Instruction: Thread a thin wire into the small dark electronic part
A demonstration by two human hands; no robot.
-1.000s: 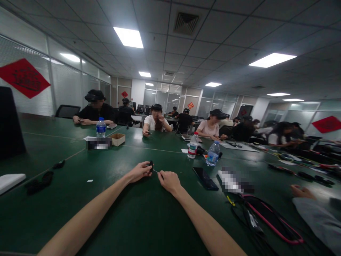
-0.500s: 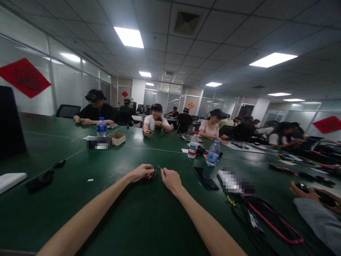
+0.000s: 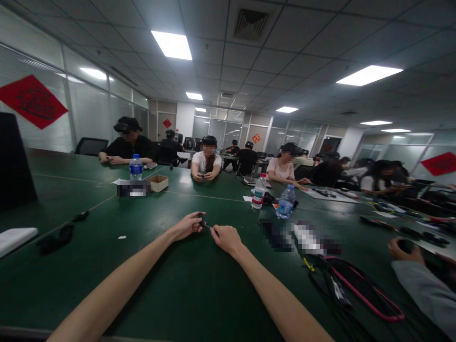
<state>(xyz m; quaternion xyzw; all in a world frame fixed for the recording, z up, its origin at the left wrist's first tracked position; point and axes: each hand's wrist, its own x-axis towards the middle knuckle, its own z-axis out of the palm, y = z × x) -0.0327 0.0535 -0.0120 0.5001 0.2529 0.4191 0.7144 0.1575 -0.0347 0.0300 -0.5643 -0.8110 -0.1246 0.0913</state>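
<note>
Over the middle of the green table (image 3: 171,280), my left hand (image 3: 187,226) is closed around a small dark object (image 3: 202,219), held upright between thumb and fingers. Its kind is too small to make out. My right hand (image 3: 226,237) is closed with the fingers pinched on a thin metallic rod (image 3: 207,226), whose other end is hidden in the fist. The rod points left and its tip is at the dark object; whether the two touch I cannot tell.
Two water bottles (image 3: 285,203) stand beyond my right hand, near blurred-out items (image 3: 309,237). A pink-edged black loop (image 3: 366,289) and cables lie at right, beside a co-worker's grey sleeve (image 3: 422,289). Left are an open cardboard box (image 3: 158,183) and black pieces (image 3: 57,241).
The rod's tip has come down to the dark object, and my hands have moved slightly left and upward in view. The person opposite has brought both hands together on the table.
</note>
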